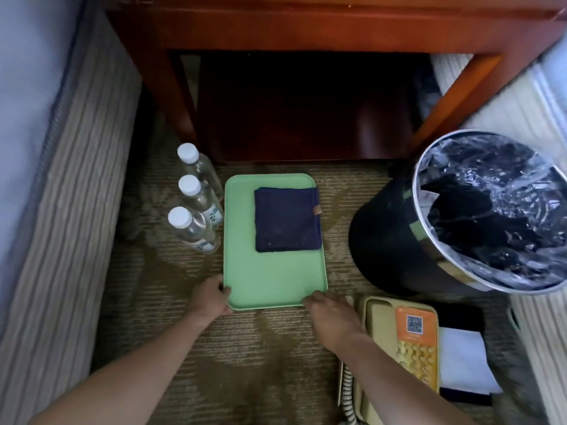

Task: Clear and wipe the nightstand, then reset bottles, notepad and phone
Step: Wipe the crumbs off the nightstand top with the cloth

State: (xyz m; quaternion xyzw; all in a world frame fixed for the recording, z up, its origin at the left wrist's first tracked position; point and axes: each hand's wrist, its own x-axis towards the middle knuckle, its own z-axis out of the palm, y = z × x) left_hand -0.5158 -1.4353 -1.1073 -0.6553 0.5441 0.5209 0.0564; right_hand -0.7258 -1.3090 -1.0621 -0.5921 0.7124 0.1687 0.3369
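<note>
Well, working down from the biggest thing: the wooden nightstand (306, 29) fills the upper part of the frame, and what I can see of it shows nothing lying on it, so I judge the clearing is done and the tray is the step in hand. The lined black bin (383, 240) stands at the right, near the tray but apart from it. The green tray (273, 277) lies flat on the carpet (276, 363) at the centre, long side running away from me. At the lower right sit the phone (399, 348), with its coiled cord trailing off the bottom edge, and beside it the notepad (463, 357). A folded dark cloth (285, 222) rests on the far half of the tray. Three bottles (196, 207) stand in a row just beside the tray's left rim. My left hand (211, 297) curls round the near left corner, and my right hand (331, 314) grips the near right corner, fingertips tucked at the rim. Holding only the near end, I'd expect the far, loaded end to dip, so I would slide both hands along the sides first. I would then raise it level and straight up, clear of the bottles on the left and the phone by my right wrist.
</note>
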